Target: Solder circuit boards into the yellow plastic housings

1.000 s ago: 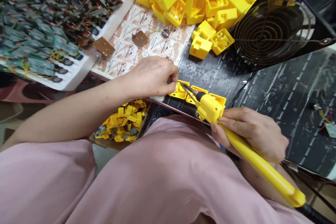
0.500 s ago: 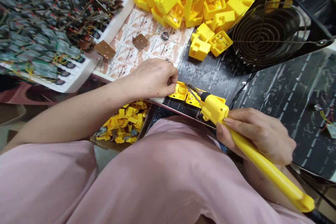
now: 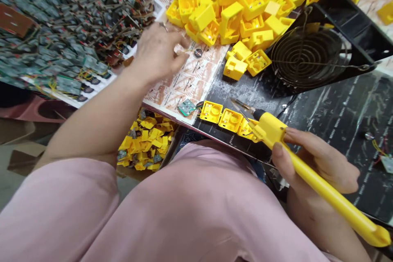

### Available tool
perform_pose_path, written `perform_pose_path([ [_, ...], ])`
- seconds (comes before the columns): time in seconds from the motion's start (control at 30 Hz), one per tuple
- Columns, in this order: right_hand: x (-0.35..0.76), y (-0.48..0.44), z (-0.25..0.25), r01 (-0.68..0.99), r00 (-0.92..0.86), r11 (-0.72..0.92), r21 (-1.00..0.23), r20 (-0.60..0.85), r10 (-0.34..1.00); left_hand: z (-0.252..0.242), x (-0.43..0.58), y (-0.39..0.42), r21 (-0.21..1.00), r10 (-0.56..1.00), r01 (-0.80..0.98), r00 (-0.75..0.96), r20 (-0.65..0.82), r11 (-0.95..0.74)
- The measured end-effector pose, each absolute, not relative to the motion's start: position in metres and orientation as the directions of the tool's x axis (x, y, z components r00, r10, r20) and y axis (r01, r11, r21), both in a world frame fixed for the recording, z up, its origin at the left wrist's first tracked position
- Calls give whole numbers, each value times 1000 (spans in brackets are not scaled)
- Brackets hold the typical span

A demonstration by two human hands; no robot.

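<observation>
My right hand grips a yellow soldering iron, its dark metal tip pointing left above the row of cases. Three open yellow plastic cases lie along the table's front edge; the left one has a small green circuit board beside it, joined by wires. The middle case is in plain sight, while the iron partly covers the right one. My left hand is over the patterned sheet, thumb and forefinger apart around a thin wire near a small round disc. Its palm hides what lies beneath.
Many yellow cases are heaped at the back. A black fan stands at the right. Wired circuit boards fill a white foam tray at the left. Below the table edge, a box holds yellow parts.
My left hand has moved from the left case up and left to the disc, uncovering the green board. My right hand has shifted slightly right and down with the soldering iron.
</observation>
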State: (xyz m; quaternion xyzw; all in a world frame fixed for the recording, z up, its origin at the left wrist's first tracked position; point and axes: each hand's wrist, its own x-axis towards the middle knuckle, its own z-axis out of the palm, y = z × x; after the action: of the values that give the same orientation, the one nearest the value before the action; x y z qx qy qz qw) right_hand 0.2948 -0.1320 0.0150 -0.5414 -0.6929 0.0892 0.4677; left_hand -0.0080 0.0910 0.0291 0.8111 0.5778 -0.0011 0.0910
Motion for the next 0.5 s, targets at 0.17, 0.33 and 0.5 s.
perform_pose_path([
  [0.17,300,-128,4,687,7,459,-563,637,770,21,-13,111,83,963,970,237,-129,-228],
  [0.33,315,-128,-7,706,-27,509,-492,700,714,36,-29,76,424,972,881,235,-4,-211],
  [0.5,324,-140,-9,710,-61,476,-519,628,776,41,-30,37,485,917,793,397,46,-368],
])
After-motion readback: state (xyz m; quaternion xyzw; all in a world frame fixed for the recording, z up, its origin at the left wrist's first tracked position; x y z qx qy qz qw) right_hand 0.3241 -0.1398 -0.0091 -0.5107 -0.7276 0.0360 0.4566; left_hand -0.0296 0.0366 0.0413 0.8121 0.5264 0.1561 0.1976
